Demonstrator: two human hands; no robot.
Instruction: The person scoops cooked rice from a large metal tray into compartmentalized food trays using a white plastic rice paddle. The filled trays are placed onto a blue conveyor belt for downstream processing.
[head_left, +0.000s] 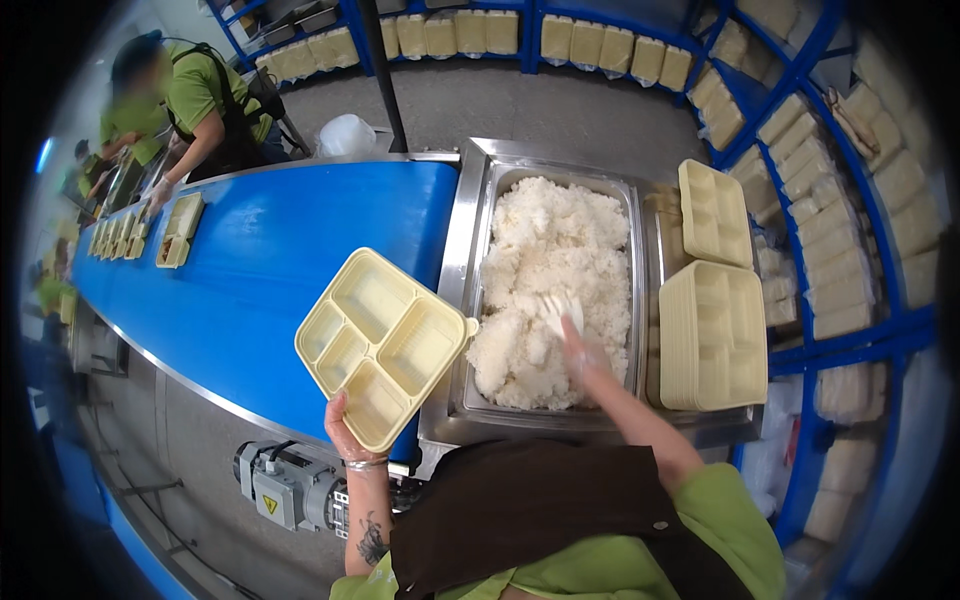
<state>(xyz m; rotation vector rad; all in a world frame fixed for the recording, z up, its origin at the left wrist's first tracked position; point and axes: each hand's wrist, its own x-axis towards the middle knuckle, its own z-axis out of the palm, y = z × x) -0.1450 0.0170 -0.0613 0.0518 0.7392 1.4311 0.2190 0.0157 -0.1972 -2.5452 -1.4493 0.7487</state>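
My left hand (351, 431) holds a pale yellow compartment tray (373, 346) by its lower corner, tilted above the near end of the blue conveyor belt (300, 217). The compartments that show hold no food. My right hand (581, 352) grips a whitish serving scoop or fork (562, 315), its front end at the cooked white rice (555, 232); the hand is blurred, and the tool's exact shape is unclear. The rice is heaped in a rectangular steel pan (638, 300) set into a metal counter. Right of the pan stand stacked compartment trays (712, 337), with another stack (716, 214) behind.
Several trays, some with food, stand towards the belt's far left end, the nearest (180, 225) apart from the rest. A co-worker's gloved hand (160, 196) is beside them. A motor (289, 487) sits below the belt's near edge. Blue shelves (529, 37) with wrapped packs surround the area.
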